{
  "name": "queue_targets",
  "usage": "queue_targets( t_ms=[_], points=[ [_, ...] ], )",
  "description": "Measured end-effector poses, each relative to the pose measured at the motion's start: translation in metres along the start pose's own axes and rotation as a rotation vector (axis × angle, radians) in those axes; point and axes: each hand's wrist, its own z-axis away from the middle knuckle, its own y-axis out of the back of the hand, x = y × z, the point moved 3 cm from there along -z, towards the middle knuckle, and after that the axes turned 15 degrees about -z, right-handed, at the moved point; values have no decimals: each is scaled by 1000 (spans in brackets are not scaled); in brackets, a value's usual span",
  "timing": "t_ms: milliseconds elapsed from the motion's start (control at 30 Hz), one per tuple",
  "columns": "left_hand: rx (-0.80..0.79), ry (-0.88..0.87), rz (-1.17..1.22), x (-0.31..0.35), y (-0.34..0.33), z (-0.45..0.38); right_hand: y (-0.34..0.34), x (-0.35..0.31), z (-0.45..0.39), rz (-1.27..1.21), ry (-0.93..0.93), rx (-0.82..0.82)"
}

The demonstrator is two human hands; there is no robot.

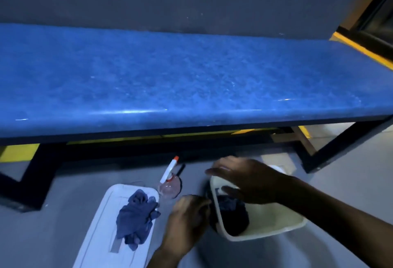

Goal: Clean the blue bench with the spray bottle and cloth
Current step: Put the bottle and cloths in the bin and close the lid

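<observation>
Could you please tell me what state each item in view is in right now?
blue bench: bare, nothing on it.
spray bottle: on the floor, untouched.
blue cloth: crumpled on the white lid.
cream bin: open, dark cloth inside.
left hand: at the bin's rim.
right hand: open over the bin.

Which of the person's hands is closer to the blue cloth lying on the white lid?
Left. The left hand sits just right of the cloth on the white lid, apart from it. The right hand is farther right, over the cream bin.
</observation>
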Motion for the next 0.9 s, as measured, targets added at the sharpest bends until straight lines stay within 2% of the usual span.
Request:
queue_targets(
  t_ms=[100,200,333,400,467,533,667,800,900],
  points=[
    [134,191,-75,-55,38,26,-46,-1,-58,-36,67,-75],
    [187,368,-110,-96,62,34,-75,0,-124,-40,-79,-131],
    [-72,447,-322,-158,45,51,-97,7,-176,157,-149,-285],
    [-227,345,-409,-176,28,62,-101,6,-183,282,-106,-345],
    [-330,247,-507,-188,12,71,-102,4,-179,324,-88,-340],
    [-368,256,-515,-195,1,74,-98,4,-168,307,-99,-294],
    [-338,220,-520,-194,-4,69,-46,4,-115,73,-148,-48],
    [-256,201,-466,-184,1,66,24,16,-20,-360,-521,73],
    [-217,206,-462,-187,4,67,34,40,41,-625,-722,135]
  ],
)
